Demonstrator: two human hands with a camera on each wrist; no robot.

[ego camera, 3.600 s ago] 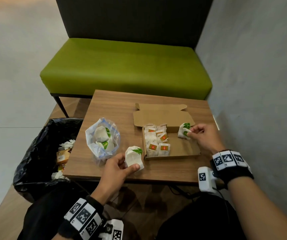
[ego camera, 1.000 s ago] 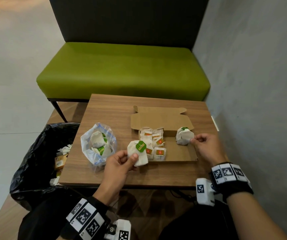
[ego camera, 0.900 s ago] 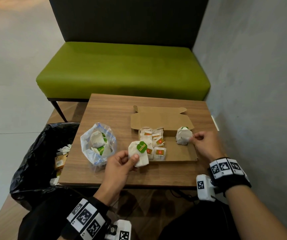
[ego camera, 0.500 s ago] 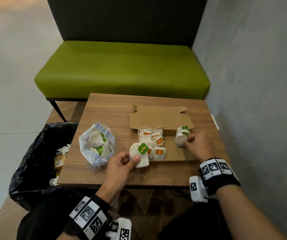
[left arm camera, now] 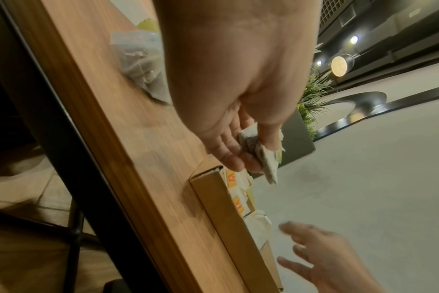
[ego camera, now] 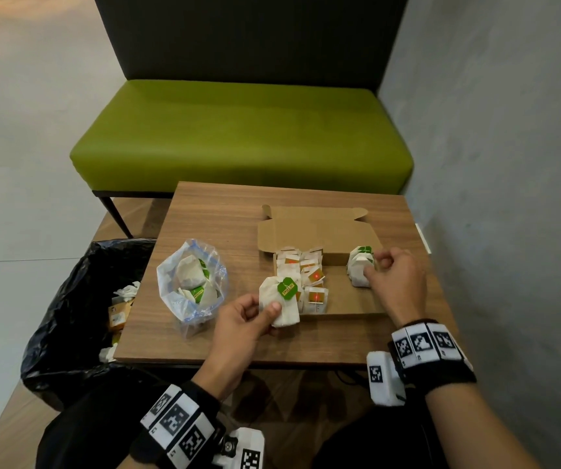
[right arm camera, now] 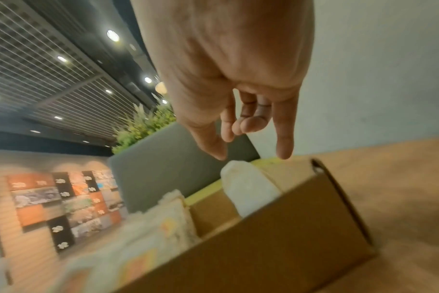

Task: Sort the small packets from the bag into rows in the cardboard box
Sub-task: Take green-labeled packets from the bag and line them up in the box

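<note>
Mid-sort: the left hand (ego camera: 238, 324) pinches a green-tagged packet (ego camera: 280, 301) at the near-left corner of the cardboard box (ego camera: 350, 301), while the right hand (ego camera: 395, 282), fingers loosely spread and grasping nothing, tends the green-tagged stack (ego camera: 359, 269) in the box's far-right corner. Next, probably: carry the held packet across to that stack without disturbing the orange-tagged rows (ego camera: 307, 275). More packets sit in the plastic bag (ego camera: 191, 289) on the table (ego camera: 225, 225); their count is unreadable, and the right fingers' contact with the stack is unclear.
</note>
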